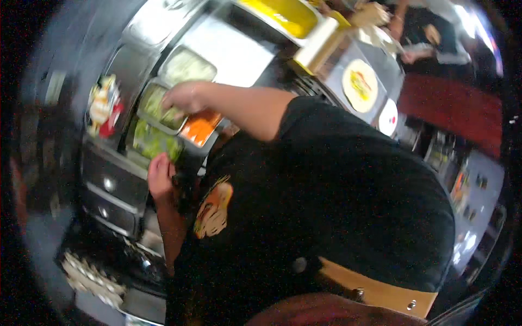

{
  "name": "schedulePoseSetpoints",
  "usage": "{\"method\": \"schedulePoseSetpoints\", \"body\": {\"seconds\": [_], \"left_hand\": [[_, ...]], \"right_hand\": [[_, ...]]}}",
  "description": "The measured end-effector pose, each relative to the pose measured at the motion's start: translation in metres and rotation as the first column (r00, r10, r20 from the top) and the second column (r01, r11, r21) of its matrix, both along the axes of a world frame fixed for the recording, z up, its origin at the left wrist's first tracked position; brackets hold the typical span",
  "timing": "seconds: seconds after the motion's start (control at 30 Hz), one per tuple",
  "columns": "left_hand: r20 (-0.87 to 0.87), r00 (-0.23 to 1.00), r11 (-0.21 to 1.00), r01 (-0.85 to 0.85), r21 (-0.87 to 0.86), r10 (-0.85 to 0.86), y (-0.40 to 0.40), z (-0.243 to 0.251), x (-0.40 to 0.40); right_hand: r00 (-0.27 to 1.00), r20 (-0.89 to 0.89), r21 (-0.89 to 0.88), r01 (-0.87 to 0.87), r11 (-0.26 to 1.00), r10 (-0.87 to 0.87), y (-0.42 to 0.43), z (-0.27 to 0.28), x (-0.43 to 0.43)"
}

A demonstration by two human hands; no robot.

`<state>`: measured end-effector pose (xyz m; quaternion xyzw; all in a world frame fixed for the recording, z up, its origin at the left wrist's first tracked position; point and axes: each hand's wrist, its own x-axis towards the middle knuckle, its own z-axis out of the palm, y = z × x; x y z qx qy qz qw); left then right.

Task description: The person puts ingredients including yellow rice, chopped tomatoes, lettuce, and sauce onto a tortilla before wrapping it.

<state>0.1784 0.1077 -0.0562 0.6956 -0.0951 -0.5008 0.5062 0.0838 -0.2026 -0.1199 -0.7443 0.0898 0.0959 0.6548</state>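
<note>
My right hand (pixel 187 98) reaches down into a metal pan of pale green shredded vegetable (pixel 153 100). Its fingertips are among the shreds, and whether they pinch any is blurred. Below it, my left hand (pixel 160 173) is at the near edge of a pan of green lettuce (pixel 153 140), fingers curled; I cannot make out anything in it. Orange shredded carrot (pixel 200 128) fills a small pan beside my right wrist. Beyond that hand stands a pan of whitish shreds (pixel 189 63).
A filled flatbread (pixel 361 85) lies on a board to the right, near a white round lid or dish (pixel 388 117). A tub of yellow food (pixel 285 18) stands at the top. Another person's hand (pixel 418 55) shows at upper right. Metal lids (pixel 114 175) line the left.
</note>
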Motion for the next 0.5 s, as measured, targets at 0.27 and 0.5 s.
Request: {"method": "schedulePoseSetpoints", "body": {"seconds": [0.27, 0.5], "left_hand": [[-0.043, 0.989, 0.985, 0.143, 0.097, -0.14, -0.104, 0.05, -0.03], [-0.121, 0.898, 0.906, 0.424, -0.015, -0.422, -0.215, 0.05, -0.126]], "right_hand": [[0.88, -0.288, 0.898, 0.385, 0.215, -0.377, -0.026, 0.061, -0.116], [0.66, -0.316, 0.75, 0.614, 0.246, -0.681, -0.077, 0.092, -0.407]]}}
